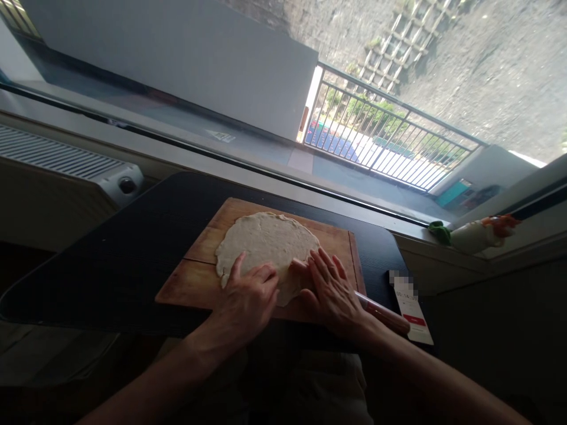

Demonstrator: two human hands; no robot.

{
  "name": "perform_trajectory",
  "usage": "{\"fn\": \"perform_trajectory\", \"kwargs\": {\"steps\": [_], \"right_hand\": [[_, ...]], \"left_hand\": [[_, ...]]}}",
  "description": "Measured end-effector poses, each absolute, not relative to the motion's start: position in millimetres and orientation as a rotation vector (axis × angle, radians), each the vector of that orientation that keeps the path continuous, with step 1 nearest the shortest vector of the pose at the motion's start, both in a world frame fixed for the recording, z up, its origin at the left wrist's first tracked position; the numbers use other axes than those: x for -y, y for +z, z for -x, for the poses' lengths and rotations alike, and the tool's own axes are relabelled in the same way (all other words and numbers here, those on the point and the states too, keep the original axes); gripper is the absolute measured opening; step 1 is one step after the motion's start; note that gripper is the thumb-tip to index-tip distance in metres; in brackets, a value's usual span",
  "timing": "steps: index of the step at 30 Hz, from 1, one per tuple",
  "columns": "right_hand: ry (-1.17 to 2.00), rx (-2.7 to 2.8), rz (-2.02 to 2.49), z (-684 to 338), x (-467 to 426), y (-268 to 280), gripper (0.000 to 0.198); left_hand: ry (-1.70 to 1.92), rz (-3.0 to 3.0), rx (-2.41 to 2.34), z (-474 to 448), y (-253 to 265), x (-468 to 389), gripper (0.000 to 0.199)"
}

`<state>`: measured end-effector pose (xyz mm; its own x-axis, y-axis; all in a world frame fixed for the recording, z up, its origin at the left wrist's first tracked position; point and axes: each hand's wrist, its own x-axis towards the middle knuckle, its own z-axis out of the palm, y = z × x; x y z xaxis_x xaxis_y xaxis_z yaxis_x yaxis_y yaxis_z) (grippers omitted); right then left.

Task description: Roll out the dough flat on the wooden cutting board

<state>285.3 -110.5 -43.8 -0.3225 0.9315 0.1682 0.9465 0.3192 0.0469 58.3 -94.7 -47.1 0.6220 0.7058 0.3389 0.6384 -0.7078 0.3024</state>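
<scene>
- The dough sheet is spread thin on the wooden board, left of the board's right edge.
- It is judged soft, limp and easily torn; if lifted, it would be best supported from beneath with spread fingers, not pinched at one edge.
- The left hand is laid at the dough's near edge, fingers partly curled; whether dough is pinched cannot be told.
- The right hand, apart from the left, is laid flat, fingers extended, over the rolling pin.
- The pin, presumably stiff and inclined to roll, is angled past the board's near right corner.
- The board is carried by the dark table; a phone is placed near its right edge.
</scene>
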Motion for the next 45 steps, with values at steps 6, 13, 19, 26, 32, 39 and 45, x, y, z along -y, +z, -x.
{"fn": "perform_trajectory", "kwargs": {"steps": [6,13,19,26,32,39,45], "right_hand": [[-0.282,2.280,1.917,-296.8,58.2,-27.5,0.045],[-0.253,2.176,1.797,-270.3,37.7,-37.0,0.040],[-0.184,2.121,1.939,-291.0,67.7,-38.9,0.029],[-0.224,1.961,1.870,-245.4,53.5,-36.5,0.027],[-0.263,2.179,1.813,-231.6,59.3,-43.1,0.042],[-0.116,2.098,1.998,-255.6,42.6,-41.8,0.049],[-0.285,2.267,1.857,-245.6,60.2,-43.8,0.051]], "left_hand": [[0.671,-2.657,-1.118,-57.9,-44.4,95.5,0.024],[0.664,-2.639,-1.119,-56.4,-42.7,96.3,0.024],[0.655,-2.663,-1.122,-57.4,-42.5,95.0,0.022],[0.611,-2.672,-1.190,-65.2,-33.9,89.9,0.021],[0.628,-2.685,-1.211,-57.1,-35.0,82.3,0.023],[0.669,-2.667,-1.216,-53.8,-37.8,84.6,0.019],[0.654,-2.664,-1.213,-53.2,-39.5,88.5,0.020]]}}
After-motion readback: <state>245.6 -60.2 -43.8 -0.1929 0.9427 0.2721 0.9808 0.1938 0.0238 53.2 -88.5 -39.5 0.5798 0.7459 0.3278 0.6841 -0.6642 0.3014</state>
